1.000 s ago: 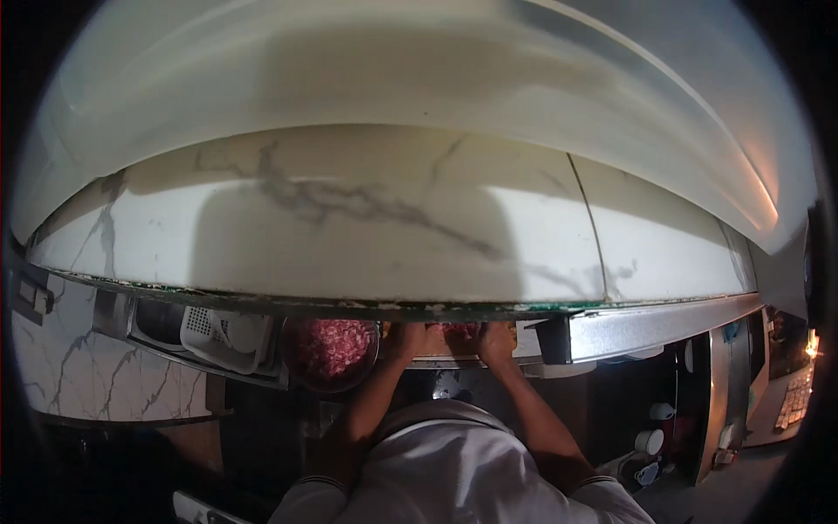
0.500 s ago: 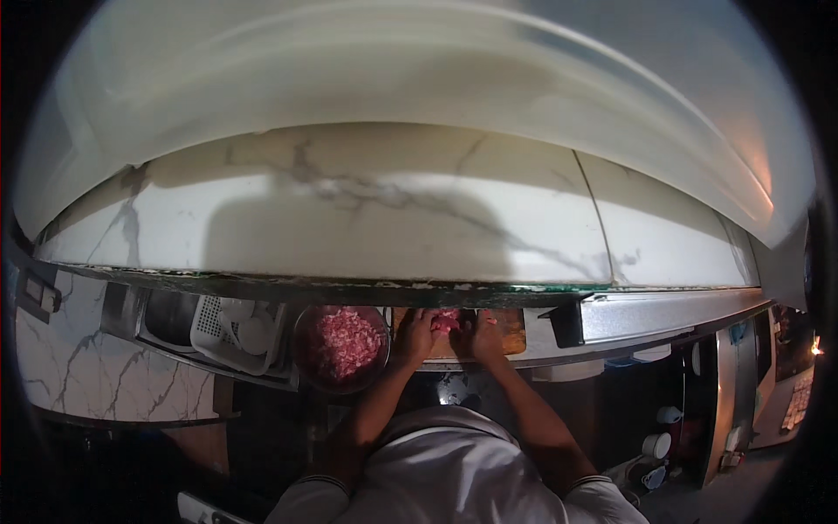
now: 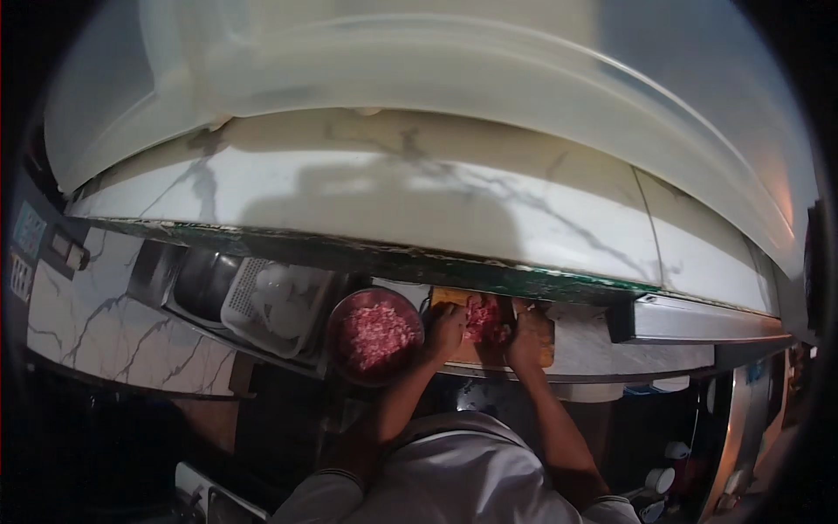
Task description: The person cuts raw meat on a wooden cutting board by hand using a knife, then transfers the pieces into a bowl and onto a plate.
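Flanking red meat (image 3: 478, 316) on a wooden board (image 3: 475, 354), left hand (image 3: 449, 328) and right hand (image 3: 525, 344) sit close; finger opening and any grip cannot be determined.

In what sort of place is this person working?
It is most likely a kitchen: a wooden cutting board, a bowl of what looks like chopped raw meat and a white perforated basket suggest it.
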Demonstrator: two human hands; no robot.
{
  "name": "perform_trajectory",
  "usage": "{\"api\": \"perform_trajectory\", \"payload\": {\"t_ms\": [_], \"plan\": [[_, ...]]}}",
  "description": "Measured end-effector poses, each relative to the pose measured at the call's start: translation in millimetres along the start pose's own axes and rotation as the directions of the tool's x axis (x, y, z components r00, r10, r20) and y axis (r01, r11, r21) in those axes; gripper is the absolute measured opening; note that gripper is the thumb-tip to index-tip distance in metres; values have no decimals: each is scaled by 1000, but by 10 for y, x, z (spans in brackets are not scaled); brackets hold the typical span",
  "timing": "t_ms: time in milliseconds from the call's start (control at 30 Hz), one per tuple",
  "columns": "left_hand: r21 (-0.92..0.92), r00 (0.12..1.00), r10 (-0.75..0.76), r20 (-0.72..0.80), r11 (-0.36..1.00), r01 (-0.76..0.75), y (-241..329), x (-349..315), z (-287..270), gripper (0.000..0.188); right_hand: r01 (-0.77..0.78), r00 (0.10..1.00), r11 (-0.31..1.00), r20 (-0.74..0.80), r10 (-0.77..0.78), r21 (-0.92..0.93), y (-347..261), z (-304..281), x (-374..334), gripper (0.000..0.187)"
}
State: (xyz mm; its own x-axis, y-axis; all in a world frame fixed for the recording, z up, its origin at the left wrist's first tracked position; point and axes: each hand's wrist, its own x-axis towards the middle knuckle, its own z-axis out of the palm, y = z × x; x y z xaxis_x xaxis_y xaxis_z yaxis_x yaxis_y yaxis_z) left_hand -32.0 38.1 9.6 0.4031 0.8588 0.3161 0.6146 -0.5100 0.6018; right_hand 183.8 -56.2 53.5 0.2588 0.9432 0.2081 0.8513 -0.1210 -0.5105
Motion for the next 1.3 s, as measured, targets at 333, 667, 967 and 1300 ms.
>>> {"api": "perform_trajectory", "payload": {"t_ms": [333,667,967,1300], "plan": [[319,982,-153,-107,931,180,-1296,1255,-554,29,-229,968,973,113,226,12,303,-354,-546,44],[327,957,-289,4,905,272,-1008,1542,-565,32,-235,971,972,-37,236,27,882,-1059,-784,48],[141,976,-217,2,967,214,-754,1739,-455,35,-414,906,909,-81,416,41,1456,-1194,-583,27],[222,964,163,209,952,-209,1291,760,870,38,-349,933,933,-63,355,90,1533,-931,-581,32]]}}
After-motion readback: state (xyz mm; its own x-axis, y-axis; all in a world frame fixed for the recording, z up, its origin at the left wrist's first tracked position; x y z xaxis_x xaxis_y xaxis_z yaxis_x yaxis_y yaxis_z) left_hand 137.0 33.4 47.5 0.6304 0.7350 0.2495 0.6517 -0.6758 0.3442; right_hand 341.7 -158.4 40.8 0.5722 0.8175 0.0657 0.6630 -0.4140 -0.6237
